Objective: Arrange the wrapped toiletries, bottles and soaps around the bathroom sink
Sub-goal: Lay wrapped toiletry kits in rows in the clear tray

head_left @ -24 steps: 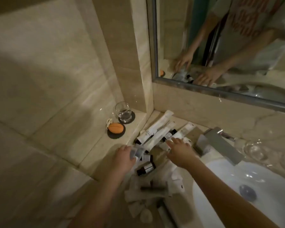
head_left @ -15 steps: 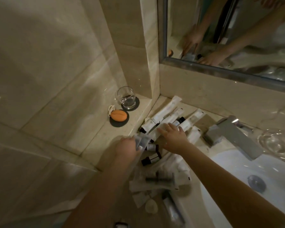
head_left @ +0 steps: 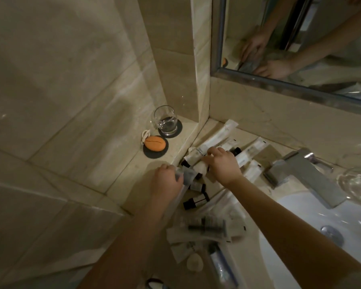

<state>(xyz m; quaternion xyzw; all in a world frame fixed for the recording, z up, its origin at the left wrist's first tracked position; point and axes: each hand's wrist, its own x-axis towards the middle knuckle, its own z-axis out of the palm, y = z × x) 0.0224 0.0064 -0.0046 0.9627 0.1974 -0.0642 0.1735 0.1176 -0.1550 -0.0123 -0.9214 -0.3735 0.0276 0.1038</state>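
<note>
Several long white wrapped toiletries [head_left: 219,136] lie fanned in the counter's back corner, left of the white sink [head_left: 300,222]. Small dark-capped bottles [head_left: 196,200] lie among them. My left hand [head_left: 167,182] grips a clear wrapped packet [head_left: 187,176] at the counter's left edge. My right hand [head_left: 223,165] reaches over the pile, its fingers pinching a small white wrapped item [head_left: 200,166]. More wrapped packets [head_left: 206,228] and a round wrapped soap [head_left: 194,261] lie nearer to me.
An orange soap [head_left: 155,143] on a dark coaster and a glass tumbler [head_left: 166,123] stand on the ledge to the left. A square metal faucet [head_left: 304,174] overhangs the sink. Clear glassware [head_left: 358,182] sits at far right. A mirror [head_left: 300,38] hangs above.
My right hand has moved left across the pile and taken hold of a small white item. My left hand keeps its packet. The view has tilted down.
</note>
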